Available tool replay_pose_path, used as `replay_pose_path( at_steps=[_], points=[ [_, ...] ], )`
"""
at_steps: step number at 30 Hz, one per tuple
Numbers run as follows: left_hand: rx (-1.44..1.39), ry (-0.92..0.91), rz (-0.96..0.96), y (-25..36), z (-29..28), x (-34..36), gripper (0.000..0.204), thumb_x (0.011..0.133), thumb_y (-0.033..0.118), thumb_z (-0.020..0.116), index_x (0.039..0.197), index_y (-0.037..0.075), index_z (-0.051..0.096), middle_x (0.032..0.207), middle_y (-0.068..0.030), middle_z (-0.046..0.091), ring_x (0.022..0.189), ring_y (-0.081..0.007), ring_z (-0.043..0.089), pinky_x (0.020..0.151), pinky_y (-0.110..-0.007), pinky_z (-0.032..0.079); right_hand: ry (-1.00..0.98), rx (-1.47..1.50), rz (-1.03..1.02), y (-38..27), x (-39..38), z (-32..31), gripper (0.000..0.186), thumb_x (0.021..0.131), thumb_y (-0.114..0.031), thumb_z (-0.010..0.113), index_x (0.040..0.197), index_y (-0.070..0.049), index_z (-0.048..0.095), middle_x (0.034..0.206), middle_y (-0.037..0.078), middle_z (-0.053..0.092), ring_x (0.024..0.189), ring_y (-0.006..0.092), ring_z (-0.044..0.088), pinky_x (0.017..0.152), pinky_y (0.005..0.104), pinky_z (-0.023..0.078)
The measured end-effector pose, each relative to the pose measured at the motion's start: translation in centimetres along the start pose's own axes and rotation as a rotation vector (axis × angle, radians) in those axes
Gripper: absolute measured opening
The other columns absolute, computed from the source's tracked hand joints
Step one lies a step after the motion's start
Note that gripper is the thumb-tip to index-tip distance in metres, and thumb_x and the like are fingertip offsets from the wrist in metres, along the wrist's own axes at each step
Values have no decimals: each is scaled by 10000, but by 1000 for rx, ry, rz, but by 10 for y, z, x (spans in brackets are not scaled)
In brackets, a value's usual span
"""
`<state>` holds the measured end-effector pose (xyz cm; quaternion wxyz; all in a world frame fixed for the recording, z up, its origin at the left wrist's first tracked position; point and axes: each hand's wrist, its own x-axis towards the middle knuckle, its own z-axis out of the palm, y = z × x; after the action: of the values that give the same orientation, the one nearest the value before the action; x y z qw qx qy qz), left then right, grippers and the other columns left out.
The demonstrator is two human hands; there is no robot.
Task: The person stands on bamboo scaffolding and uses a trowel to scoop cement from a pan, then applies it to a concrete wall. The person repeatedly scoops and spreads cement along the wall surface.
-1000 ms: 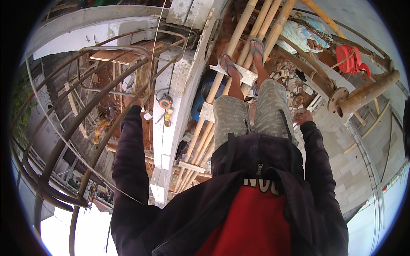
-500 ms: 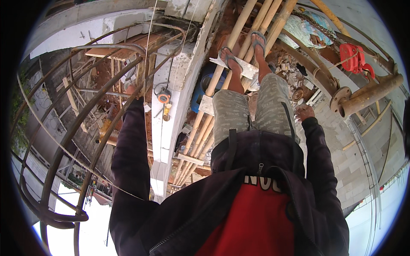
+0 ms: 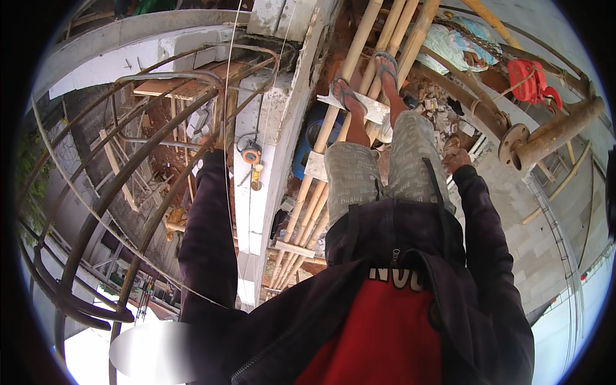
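Observation:
My left arm reaches out to the left. The left hand point(image 3: 209, 142) is closed at a brown metal bar point(image 3: 168, 187) of a curved bar frame; its fingers are partly hidden. Beside my thigh hangs my right hand point(image 3: 456, 159), with its fingers curled; whatever it may hold is hidden. Between the left arm and my legs, an orange and black tape-measure-like tool point(image 3: 251, 153) lies against the white beam point(image 3: 260, 199). A small yellow piece point(image 3: 256, 178) is just below it. My sandalled feet stand on a pale board point(image 3: 375, 109) fixed across bamboo poles point(image 3: 366, 61).
A thin cord point(image 3: 227, 128) runs past my left hand. At the upper right are a red hoist block point(image 3: 527, 81), a chain point(image 3: 471, 33) and a flanged rusty pipe point(image 3: 559, 133). Rubble point(image 3: 443, 96) and a blue barrel point(image 3: 317, 138) are below the poles.
The view has shifted slightly, and the frame, beam and my body appear a little further right. My left hand stays by the bar. My right hand still hangs beside my thigh.

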<state>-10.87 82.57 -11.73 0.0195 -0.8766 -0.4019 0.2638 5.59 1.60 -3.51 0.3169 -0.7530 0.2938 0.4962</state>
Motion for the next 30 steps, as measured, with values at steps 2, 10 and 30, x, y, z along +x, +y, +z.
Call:
replay_pose_path(
  at_steps=[2, 10, 30],
  points=[
    [-8, -24, 38, 12, 6, 5, 263, 838, 136, 544, 1057, 3, 605, 1013, -273, 639, 984, -425, 613, 822, -469, 501, -21, 102, 26, 3, 4, 1, 138, 832, -114, 612, 864, 18, 586, 767, 123, 683, 578, 216, 657, 503, 328, 522],
    [56, -152, 119, 86, -41, -3, 254, 836, 145, 544, 1039, 13, 621, 997, -249, 648, 958, -402, 626, 808, -463, 505, 295, -339, -609, -107, 1, 8, 196, 782, -189, 681, 707, -23, 610, 665, 120, 633, 657, 258, 658, 597, 383, 497],
    [-59, -206, -62, 66, -64, -89, 188, 790, 49, 538, 925, 9, 662, 874, -239, 664, 879, -401, 656, 771, -473, 542, 756, -869, -1156, -699, 216, 12, 518, 768, -141, 661, 1259, -60, 519, 1230, 181, 557, 1185, 350, 496, 987, 439, 428]
  ],
)
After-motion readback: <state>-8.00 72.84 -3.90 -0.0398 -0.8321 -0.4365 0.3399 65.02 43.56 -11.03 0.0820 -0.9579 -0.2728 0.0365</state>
